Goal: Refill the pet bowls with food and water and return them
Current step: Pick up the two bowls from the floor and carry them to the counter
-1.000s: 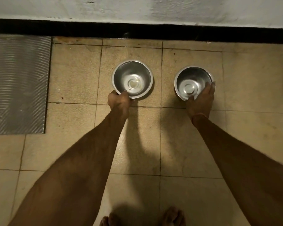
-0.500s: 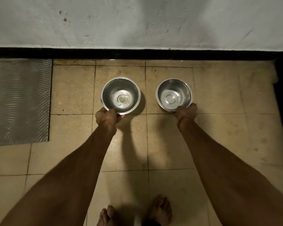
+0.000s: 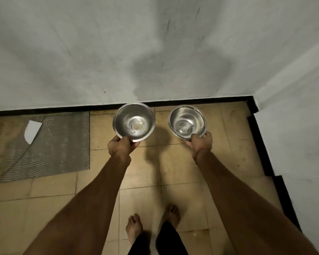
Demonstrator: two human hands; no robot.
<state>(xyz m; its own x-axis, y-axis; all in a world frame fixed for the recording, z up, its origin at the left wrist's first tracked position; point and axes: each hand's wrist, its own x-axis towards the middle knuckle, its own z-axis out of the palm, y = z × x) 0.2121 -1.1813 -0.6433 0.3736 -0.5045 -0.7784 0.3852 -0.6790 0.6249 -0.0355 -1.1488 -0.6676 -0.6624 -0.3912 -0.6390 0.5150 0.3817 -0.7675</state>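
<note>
**Steel bowls in hand, refill not yet begun**

Steel glints in both fists: the left hand [image 3: 119,146] pinches the near rim of the left bowl [image 3: 134,121], the right hand [image 3: 201,142] grips the near rim of the right bowl [image 3: 187,123], both held above the tiled floor [image 3: 140,183] close to the wall [image 3: 155,52]. Neither bowl appears to hold food; whether any water sits in them cannot be told. Filling and returning both seem still ahead. A grey ribbed mat [image 3: 50,144] lies to the left, a white scrap [image 3: 32,133] on it. Bare feet [image 3: 134,227] stand below; nothing visibly blocks the way.
</note>
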